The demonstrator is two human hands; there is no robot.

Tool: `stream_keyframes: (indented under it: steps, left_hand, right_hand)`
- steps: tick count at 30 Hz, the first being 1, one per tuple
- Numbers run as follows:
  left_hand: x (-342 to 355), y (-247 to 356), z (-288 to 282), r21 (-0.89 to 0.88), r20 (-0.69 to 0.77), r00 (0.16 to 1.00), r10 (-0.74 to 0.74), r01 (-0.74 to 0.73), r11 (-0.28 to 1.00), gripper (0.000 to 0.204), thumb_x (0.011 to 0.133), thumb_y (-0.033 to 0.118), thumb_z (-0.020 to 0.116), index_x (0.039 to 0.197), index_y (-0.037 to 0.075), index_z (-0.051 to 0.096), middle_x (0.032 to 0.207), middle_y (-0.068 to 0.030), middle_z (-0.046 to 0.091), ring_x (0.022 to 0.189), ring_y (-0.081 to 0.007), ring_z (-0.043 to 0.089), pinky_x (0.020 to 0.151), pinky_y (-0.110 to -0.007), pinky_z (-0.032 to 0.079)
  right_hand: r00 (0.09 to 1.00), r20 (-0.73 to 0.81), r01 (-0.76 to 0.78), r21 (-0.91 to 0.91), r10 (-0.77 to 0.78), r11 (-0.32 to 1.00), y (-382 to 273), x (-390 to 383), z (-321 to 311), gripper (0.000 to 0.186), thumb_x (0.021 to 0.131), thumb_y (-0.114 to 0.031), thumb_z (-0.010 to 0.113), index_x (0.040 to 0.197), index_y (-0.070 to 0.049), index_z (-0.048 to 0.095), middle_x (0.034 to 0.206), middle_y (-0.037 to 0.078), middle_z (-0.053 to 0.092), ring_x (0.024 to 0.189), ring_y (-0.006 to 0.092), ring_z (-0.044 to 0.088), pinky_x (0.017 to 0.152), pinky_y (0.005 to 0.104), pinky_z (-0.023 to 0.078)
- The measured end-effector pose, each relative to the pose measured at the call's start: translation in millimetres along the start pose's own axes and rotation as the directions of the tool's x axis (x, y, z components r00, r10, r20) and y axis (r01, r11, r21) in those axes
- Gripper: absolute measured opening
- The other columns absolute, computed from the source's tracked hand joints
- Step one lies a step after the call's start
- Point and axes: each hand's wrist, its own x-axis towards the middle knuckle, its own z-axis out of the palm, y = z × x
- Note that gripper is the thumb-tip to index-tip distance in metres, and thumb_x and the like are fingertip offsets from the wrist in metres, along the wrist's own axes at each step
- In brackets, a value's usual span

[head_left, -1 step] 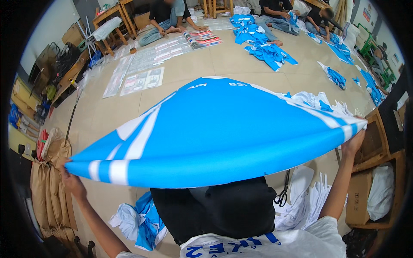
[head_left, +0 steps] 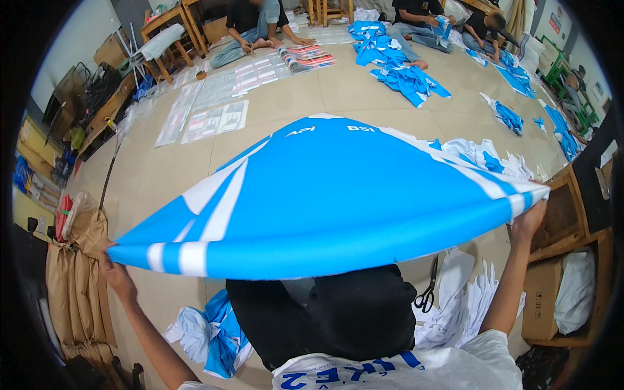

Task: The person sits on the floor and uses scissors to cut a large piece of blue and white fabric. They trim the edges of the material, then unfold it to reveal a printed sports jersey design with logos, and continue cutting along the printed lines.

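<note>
A large blue fabric panel (head_left: 325, 188) with white stripes and white lettering is stretched between my two hands, above my lap. My left hand (head_left: 118, 276) is closed on its left corner, its fingers partly hidden behind the cloth. At the opposite corner my right hand (head_left: 532, 218) grips the cloth from below. The near edge curls over in a rounded fold, and the far part slopes down toward the floor. Black scissors (head_left: 425, 300) lie on the floor right of my legs, beside white cloth pieces (head_left: 458, 312). A blue and white cloth bundle (head_left: 221, 338) sits left of my legs.
Printed sheets (head_left: 214, 122) lie on the tiles at the far left. Blue and white cloth heaps (head_left: 406, 81) spread across the far right. Several people sit on the floor at the back. A wooden shelf (head_left: 601, 292) with a cardboard box (head_left: 541, 299) stands at right; brown sacks (head_left: 78, 292) at left.
My left hand has shifted a little inward, to the right, bringing the fabric's left corner along. The right hand has moved slightly left and down, and the panel's near edge sits slightly higher.
</note>
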Motion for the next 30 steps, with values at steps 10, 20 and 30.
stream_keyframes:
  steps: [10,20,30]
  left_hand:
    - [-54.7,-84.0,78.6,0.175,0.265,0.945,-0.19,0.147,0.973,0.012,0.109,0.003,0.058,0.117,0.007,0.066,0.118,-0.0025,0.061,0.11,-0.0138,0.062,0.099,-0.03,0.053]
    - [-91.5,-154.8,110.0,0.367,0.409,0.858,-0.31,0.157,0.917,0.017,0.102,0.002,0.068,0.114,0.007,0.079,0.106,-0.0039,0.052,0.099,-0.0175,0.056,0.087,-0.029,0.046]
    - [-118.5,-165.9,89.9,0.373,0.39,0.814,-0.431,0.288,0.882,0.013,0.108,0.005,0.059,0.115,0.0,0.068,0.107,-0.0061,0.057,0.095,-0.0164,0.06,0.084,-0.03,0.051]
  right_hand:
    - [0.898,0.344,-0.151,-0.347,0.275,0.926,104.1,-69.0,25.7,0.036,0.116,-0.028,0.05,0.139,-0.004,0.064,0.137,0.008,0.066,0.126,0.0182,0.061,0.113,0.038,0.046]
    - [0.685,0.368,-0.255,-0.687,0.628,0.681,181.6,-109.2,40.7,0.038,0.105,-0.009,0.055,0.139,-0.007,0.072,0.131,0.005,0.074,0.124,0.0163,0.063,0.109,0.0328,0.046]
    - [0.721,0.224,-0.385,-0.657,0.656,0.648,161.2,-133.3,-13.5,0.031,0.103,-0.012,0.065,0.13,-0.004,0.076,0.123,0.008,0.078,0.119,0.0176,0.068,0.109,0.0323,0.047]
